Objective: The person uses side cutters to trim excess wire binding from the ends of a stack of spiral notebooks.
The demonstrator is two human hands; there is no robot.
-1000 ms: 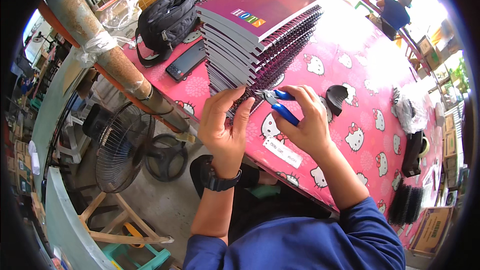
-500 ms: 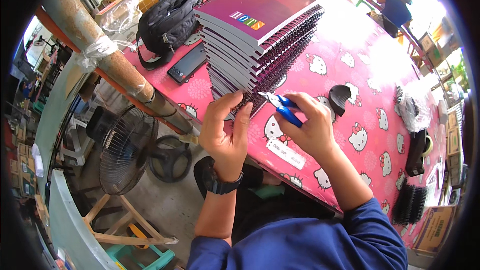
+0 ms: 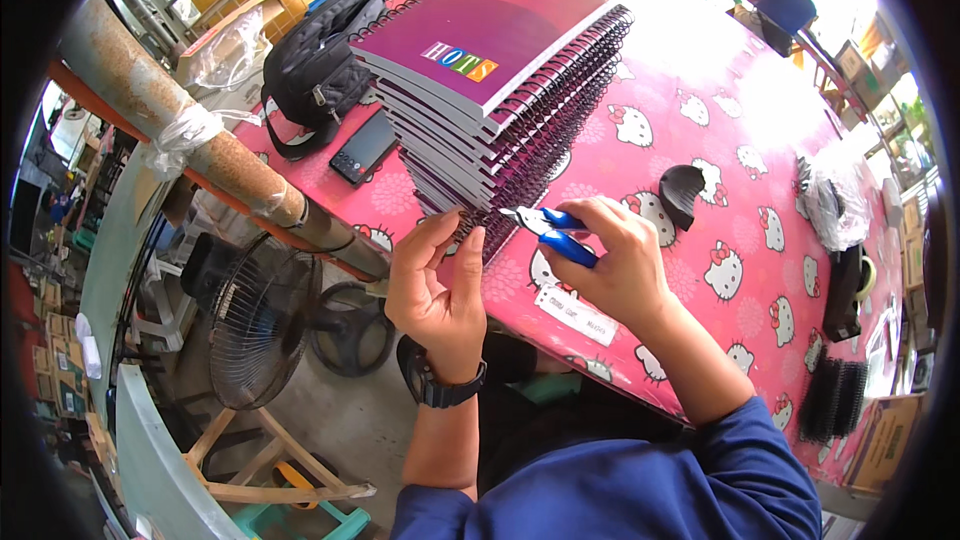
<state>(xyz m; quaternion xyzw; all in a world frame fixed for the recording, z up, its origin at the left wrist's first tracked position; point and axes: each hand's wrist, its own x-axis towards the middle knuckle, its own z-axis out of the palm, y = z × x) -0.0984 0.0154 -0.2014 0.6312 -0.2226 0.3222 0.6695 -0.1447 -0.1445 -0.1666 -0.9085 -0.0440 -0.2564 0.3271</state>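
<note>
A tall stack of spiral-bound notebooks (image 3: 500, 30) with purple covers stands on the table, black coils along its right side. At its near lower corner, the thumb and fingertips of my left hand (image 3: 437, 290) close around the end of a black spiral coil (image 3: 464, 224). My right hand (image 3: 622, 260) grips blue-handled cutting pliers (image 3: 560, 234). Their metal jaws point left at the coils, close to my left fingertips. Whether the jaws touch a wire is too small to tell. A white labelled strip (image 3: 575, 314) lies below the pliers.
A black bag (image 3: 325, 65) and a phone (image 3: 364, 148) lie left of the stack. Right on the pink table (image 3: 690, 340) are a black curved piece (image 3: 680, 195), a tape dispenser (image 3: 846, 295) and black coils (image 3: 833, 398). A rusty pole (image 3: 240, 165) and fan (image 3: 262, 325) stand left.
My view has shifted slightly. My left hand and the pliers sit a little lower in the picture, still at the stack's near corner. Both grips look the same.
</note>
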